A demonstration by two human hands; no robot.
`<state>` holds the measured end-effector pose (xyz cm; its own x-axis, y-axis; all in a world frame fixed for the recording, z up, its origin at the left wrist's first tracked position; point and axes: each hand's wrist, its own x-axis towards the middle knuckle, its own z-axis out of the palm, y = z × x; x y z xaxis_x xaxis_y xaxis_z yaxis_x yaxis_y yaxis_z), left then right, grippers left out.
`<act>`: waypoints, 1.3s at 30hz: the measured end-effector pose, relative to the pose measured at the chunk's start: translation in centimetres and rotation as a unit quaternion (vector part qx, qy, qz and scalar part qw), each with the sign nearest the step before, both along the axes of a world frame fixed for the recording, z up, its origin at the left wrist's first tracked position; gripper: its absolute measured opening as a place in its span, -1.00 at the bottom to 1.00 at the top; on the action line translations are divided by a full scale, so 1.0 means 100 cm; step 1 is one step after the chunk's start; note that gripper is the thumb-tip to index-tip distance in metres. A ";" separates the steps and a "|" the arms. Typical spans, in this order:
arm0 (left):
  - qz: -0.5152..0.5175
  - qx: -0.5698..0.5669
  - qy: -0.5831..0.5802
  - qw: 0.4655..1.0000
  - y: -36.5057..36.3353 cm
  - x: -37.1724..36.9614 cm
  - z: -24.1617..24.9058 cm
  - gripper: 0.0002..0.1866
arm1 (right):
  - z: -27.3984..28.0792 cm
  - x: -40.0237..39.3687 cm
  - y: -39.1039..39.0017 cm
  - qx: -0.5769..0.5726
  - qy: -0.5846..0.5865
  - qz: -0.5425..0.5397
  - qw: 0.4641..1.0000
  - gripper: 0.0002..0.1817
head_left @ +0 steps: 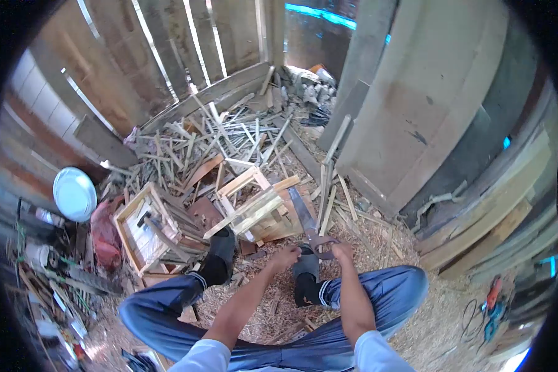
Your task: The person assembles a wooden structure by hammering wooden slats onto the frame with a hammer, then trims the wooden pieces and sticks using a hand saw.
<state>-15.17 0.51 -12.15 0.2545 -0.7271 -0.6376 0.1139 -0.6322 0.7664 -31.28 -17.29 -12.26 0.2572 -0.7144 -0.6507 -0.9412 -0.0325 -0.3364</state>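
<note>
A handsaw [302, 211] points away from me, its blade lying against a small wooden frame [260, 208] built of pale slats. My right hand [342, 250] is closed at the side of the saw's brown handle [320, 244]. Left of the handle, above my right shoe [305, 265], my left hand [286, 255] has its fingers drawn together; whatever they pinch is too small to make out. My left shoe [222, 248] rests at the near left end of the slatted frame.
A hammer [161, 234] lies on a wooden box frame [136, 248] at left. Behind are heaped wood offcuts [229, 136]. A pale blue basin [75, 194] and a red bag [107, 229] stand far left. Boards [477, 242] and a corded power tool [492, 304] are at right. Shavings cover the floor.
</note>
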 end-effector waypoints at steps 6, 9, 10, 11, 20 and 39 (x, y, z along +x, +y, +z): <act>0.122 -0.072 0.183 0.973 -0.022 -0.021 0.046 -0.32 | 0.072 0.027 0.008 0.291 -0.249 -0.172 0.908 -0.64; 0.244 -0.170 0.246 0.923 -0.034 -0.023 0.110 -0.39 | 0.101 0.023 0.024 0.300 -0.291 -0.207 0.885 -0.66; 0.235 -0.184 0.172 0.939 -0.040 -0.021 0.102 -0.44 | 0.105 0.021 0.032 0.291 -0.346 -0.218 0.865 -0.67; 0.225 -0.197 0.096 0.950 -0.041 -0.017 0.099 -0.49 | 0.128 0.022 0.044 0.209 -0.315 -0.167 0.911 -0.69; 0.233 -0.206 -0.075 0.947 -0.001 0.016 0.183 -0.60 | 0.225 0.046 0.156 -0.336 -0.380 0.227 0.831 -0.53; 0.190 0.028 -0.636 0.747 0.112 0.133 0.064 -0.63 | 0.236 0.097 0.193 -0.128 -0.507 0.086 0.848 -0.57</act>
